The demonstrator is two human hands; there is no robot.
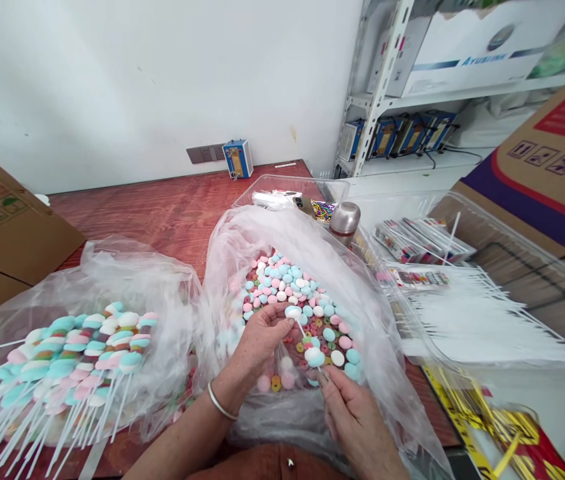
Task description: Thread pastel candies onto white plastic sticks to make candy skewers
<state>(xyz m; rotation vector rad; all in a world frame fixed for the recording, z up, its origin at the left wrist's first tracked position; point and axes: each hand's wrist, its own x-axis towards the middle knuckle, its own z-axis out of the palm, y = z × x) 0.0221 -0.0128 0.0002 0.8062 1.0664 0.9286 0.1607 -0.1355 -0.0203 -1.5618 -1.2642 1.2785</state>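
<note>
The stick (pixel 301 327) is held above the open bag (pixel 272 223) on the desk (pixel 162 200), its long axis oblique: the far end points away and to the left, the near end toward the body and to the right. The right hand (pixel 349 407) is at the near end, thumb and fingers pinching the stick just below the stack (pixel 315 357) of candies threaded there. The left hand (pixel 266 331) is at the far end, its grip pinching one white-and-blue candy (pixel 293 312) between thumb and fingertips. This candy lies in line with the axis, at the stick's tip; whether the tip has entered it cannot be told. A bare length of stick separates candy and stack. The left hand is therefore nearer the tip, the right hand nearer the stack. Loose candies (pixel 282 272) lie in the bag beneath and beyond both hands.
</note>
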